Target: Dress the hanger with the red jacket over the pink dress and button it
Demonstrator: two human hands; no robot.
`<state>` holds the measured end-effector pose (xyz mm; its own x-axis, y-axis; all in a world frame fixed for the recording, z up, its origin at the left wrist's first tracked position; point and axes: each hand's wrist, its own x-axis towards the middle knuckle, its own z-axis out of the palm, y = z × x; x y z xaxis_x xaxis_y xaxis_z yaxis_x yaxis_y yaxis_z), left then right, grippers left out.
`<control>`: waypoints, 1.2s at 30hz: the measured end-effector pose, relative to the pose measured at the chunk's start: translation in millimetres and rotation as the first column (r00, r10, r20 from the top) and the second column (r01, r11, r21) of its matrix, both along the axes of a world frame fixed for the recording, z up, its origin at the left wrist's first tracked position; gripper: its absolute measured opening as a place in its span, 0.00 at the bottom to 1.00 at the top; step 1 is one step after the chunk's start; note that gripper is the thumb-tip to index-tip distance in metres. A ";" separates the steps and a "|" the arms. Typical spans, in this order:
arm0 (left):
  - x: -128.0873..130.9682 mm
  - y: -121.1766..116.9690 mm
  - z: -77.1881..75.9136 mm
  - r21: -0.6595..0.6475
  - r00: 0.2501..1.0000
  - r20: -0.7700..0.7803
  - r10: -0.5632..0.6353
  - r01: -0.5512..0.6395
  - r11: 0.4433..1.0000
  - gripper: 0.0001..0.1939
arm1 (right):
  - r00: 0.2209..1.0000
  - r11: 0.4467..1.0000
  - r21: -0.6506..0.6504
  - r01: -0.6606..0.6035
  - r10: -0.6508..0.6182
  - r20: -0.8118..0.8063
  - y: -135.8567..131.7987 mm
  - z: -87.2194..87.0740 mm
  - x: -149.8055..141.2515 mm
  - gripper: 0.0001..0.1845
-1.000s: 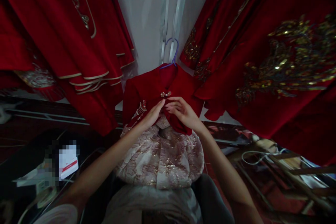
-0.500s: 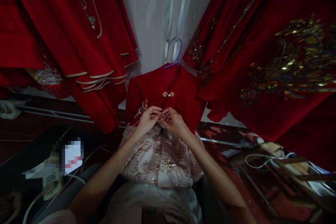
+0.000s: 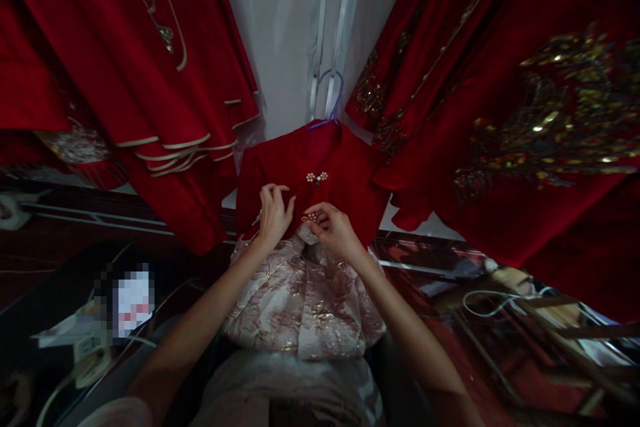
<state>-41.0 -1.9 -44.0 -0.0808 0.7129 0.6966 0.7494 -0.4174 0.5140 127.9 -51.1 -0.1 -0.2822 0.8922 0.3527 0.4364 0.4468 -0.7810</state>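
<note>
Between my right hand's (image 3: 334, 230) thumb and fingers is a small frog fastener (image 3: 311, 217) with flower-like beads and a loop. It lies at the top edge of a pale pink and gold brocade garment (image 3: 305, 300) on my lap. My left hand (image 3: 275, 217) is raised to its left over a red jacket (image 3: 345, 173), its fingers bent and apart. Nothing shows between them, and the hand mostly covers the jacket's beaded ornament. Just above my hands, a pearl-beaded frog fastener (image 3: 317, 177) sits on the jacket's front. The jacket is on a purple hanger (image 3: 333, 107).
Red garments with pale edging (image 3: 175, 113) hang on the left. Red garments with gold sequin embroidery (image 3: 545, 127) hang on the right. A white power strip (image 3: 93, 360) with cables lies at lower left. A wooden frame (image 3: 500, 347) stands at lower right.
My left hand has let go of the small frog fastener and moved left over the jacket's beaded ornament. My right hand still pinches the fastener in nearly the same place.
</note>
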 end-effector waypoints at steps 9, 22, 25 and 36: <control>-30.3 25.9 12.1 -0.038 0.999 -0.018 -0.042 0.042 0.998 0.08 | 0.998 0.999 -0.039 -0.020 0.017 -0.062 2.6 5.8 -5.2 0.08; -50.1 18.2 4.5 -0.138 0.998 0.065 -0.013 0.022 0.990 0.12 | 0.995 0.998 -0.042 -0.052 0.048 -0.086 6.3 9.1 -14.9 0.08; -55.7 18.5 -2.8 -0.262 0.995 0.071 -0.063 0.080 0.962 0.10 | 0.995 0.997 -0.050 -0.058 0.054 -0.083 6.4 9.7 -14.4 0.08; -54.7 -7.8 16.5 -0.121 0.973 0.216 -0.081 0.109 0.987 0.09 | 0.996 1.000 -0.009 -0.026 0.026 -0.084 18.1 5.1 -21.6 0.09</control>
